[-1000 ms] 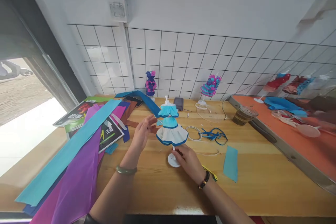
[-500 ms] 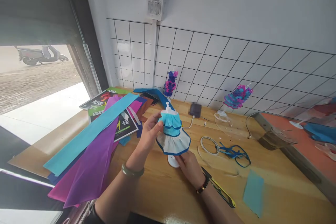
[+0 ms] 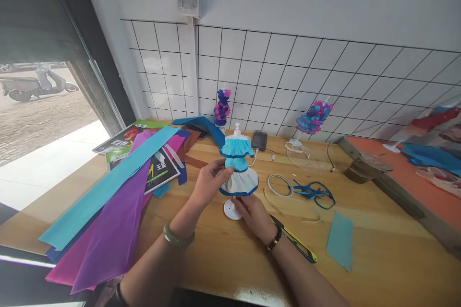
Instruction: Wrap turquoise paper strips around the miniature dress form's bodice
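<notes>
A miniature white dress form (image 3: 237, 129) stands upright before me, wearing a doll dress (image 3: 237, 163) of ruffled light-blue and white tiers with dark blue edging. My left hand (image 3: 211, 182) pinches the dress at its waist, thumb in front and the other fingers partly hidden behind. Below the skirt, my right hand (image 3: 256, 218) is closed around the thin pole of the stand, just above its round white base (image 3: 232, 210). Most of the right fingertips are hidden. Near my right wrist lies a yellow-and-black utility knife (image 3: 298, 244).
Long strips of light-blue (image 3: 108, 184) and purple fabric (image 3: 111, 225) lie over magazines (image 3: 122, 138) at left. A tape roll (image 3: 280, 185), blue ribbon scraps (image 3: 313, 192) and a teal fabric piece (image 3: 340, 240) lie at right. Two decorated dress forms (image 3: 222, 108) stand near the wall grid.
The dress form has come upright and its top tier now hangs down with its dark blue edge showing. My left hand has shifted lower to the waist. The whole view has shifted slightly.
</notes>
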The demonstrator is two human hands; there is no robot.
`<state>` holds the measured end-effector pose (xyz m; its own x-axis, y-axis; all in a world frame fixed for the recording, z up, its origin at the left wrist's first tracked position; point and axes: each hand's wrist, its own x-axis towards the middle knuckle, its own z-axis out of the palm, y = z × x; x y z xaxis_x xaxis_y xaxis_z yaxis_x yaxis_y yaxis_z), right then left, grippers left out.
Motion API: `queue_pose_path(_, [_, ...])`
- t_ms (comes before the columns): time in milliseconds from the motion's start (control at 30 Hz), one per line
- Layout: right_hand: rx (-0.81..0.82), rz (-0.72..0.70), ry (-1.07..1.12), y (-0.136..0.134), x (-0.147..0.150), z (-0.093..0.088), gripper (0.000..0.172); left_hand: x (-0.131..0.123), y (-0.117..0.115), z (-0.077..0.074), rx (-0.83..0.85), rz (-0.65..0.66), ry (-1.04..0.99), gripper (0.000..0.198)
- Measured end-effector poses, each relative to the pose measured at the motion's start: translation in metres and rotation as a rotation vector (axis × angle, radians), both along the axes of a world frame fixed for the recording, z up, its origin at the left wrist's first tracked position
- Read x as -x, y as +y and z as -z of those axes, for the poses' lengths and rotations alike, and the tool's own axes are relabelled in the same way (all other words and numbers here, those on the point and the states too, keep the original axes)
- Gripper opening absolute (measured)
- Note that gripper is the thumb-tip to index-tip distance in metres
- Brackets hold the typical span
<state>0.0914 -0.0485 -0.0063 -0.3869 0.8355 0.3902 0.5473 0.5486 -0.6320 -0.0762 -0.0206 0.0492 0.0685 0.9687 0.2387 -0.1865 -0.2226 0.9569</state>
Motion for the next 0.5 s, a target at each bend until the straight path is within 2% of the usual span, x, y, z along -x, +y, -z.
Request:
queue_pose_path(267, [0.04, -0.003, 0.022, 0.0034, -0.0026, 0.0039, 0.024, -0.003, -0.0001, 0.001, -0.051, 0.059, -0.017, 0.045])
queue_pose_path(500, [0.033, 0.006, 0.045, 0.0066, -0.0044, 0.005, 0.027, -0.0026, 0.0001, 0.0027, -0.073, 0.061, 0.08, 0.048])
